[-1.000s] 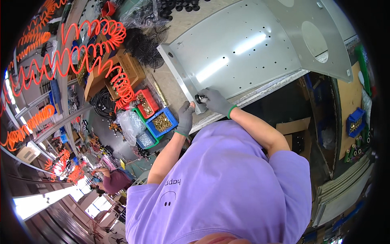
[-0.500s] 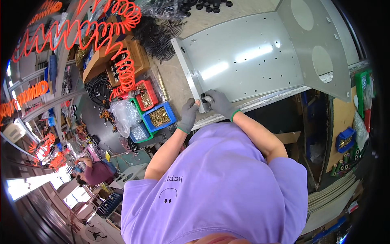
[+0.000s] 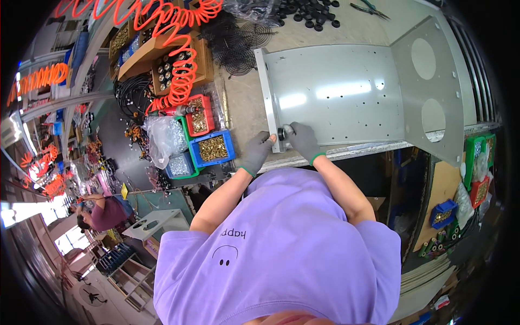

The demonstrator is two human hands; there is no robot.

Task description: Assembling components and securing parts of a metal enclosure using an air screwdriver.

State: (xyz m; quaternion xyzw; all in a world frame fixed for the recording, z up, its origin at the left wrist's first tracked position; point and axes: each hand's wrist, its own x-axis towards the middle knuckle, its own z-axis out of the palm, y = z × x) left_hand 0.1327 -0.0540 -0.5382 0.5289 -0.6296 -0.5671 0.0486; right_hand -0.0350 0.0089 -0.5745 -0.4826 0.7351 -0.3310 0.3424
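Observation:
A grey sheet-metal case [image 3: 336,92] lies on the bench before me, its narrow side wall [image 3: 266,100] at the left. Both hands wear grey gloves with green cuffs. My right hand [image 3: 305,142] is inside that wall near its front end, fingers closed round a black grommet [image 3: 281,134] that sits against the wall's inner face. On the outer side, my left hand [image 3: 257,152] is closed at the wall, its bare thumb tip on the metal; its other fingers are partly hidden. Two large round holes pierce the tall right panel [image 3: 403,70].
Left of the case stand a blue bin [image 3: 230,146] and a red bin [image 3: 208,108] of brass-coloured fasteners. Black fan guards [image 3: 238,49] and loose black grommets [image 3: 317,27] lie at the back, with pliers [image 3: 371,9]. An orange coiled hose [image 3: 184,81] hangs at left. Another person [image 3: 108,212] works farther off.
The whole view has shifted, bringing the pliers into sight. Both hands stay at the same front end of the wall, with the grommet still between the right fingers and the metal.

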